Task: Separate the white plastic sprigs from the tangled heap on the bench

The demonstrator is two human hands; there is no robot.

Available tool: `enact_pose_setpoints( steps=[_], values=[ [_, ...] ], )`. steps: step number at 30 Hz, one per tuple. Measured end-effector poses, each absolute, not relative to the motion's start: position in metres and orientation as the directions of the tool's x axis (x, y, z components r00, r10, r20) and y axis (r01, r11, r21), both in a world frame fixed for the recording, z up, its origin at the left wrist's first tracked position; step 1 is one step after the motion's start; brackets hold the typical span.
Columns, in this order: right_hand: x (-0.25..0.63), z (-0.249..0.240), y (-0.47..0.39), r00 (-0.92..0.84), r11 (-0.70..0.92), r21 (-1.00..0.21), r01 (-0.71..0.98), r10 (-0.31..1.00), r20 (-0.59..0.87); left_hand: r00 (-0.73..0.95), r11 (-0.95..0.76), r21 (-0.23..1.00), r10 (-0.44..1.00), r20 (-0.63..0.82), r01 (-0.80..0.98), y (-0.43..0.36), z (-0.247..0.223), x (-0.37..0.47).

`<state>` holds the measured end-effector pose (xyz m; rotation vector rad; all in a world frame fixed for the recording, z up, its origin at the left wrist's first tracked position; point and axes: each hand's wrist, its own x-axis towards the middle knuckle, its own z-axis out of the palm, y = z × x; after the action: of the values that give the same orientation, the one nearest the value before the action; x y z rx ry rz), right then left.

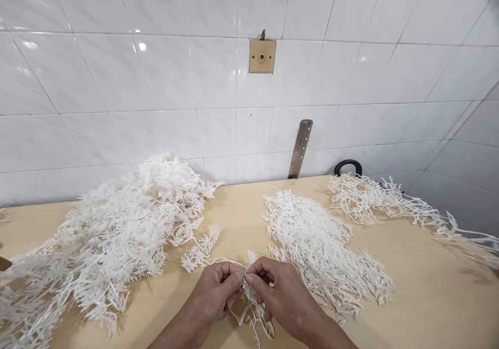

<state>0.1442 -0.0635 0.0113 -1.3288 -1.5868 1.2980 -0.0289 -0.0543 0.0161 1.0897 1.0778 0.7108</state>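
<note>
My left hand (218, 292) and my right hand (278, 294) meet low in the middle of the view, thumbs and forefingers pinched close together. Between them they grip a white branching plastic sprig (249, 307), its thin bare twigs hanging below the fingers. A stem with a feathery white tip (200, 250) runs from the left hand toward the big pile. Just behind the fingers a small white tuft (251, 257) sticks up. The exact point where the fingers pinch is partly hidden.
A large heap of feathery white sprigs (128, 229) covers the left of the wooden table (237, 214). To the right lie a flatter bundle (312, 245) and looser twigs (366, 198). A metal strip (300, 149) leans against the tiled wall, near a black handle (348, 163).
</note>
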Motion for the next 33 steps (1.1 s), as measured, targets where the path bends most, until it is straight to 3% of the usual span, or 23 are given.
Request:
enact_pose_setpoints(
  steps=[9, 18, 24, 33],
  values=[
    [0.143, 0.022, -0.067, -0.210, 0.128, -0.866, 0.483, 0.977, 0.027, 0.342, 0.336, 0.941, 0.880, -0.330, 0.043, -0.051, 0.011, -0.030],
    [0.149, 0.018, -0.067, -0.305, -0.077, -0.942, 0.326, 0.935, -0.182, 0.405, 0.286, 0.956, 0.868, -0.287, 0.065, -0.053, 0.013, -0.034],
    [0.154, 0.017, -0.063, -0.394, -0.075, -0.952, 0.298, 0.898, -0.194, 0.487, 0.341, 0.939, 0.813, -0.320, 0.048, -0.051, 0.017, -0.039],
    [0.153, 0.021, -0.066, -0.340, -0.051, -0.926, 0.375, 0.921, -0.189, 0.466, 0.342, 0.937, 0.819, -0.334, 0.070, -0.052, 0.018, -0.038]
  ],
)
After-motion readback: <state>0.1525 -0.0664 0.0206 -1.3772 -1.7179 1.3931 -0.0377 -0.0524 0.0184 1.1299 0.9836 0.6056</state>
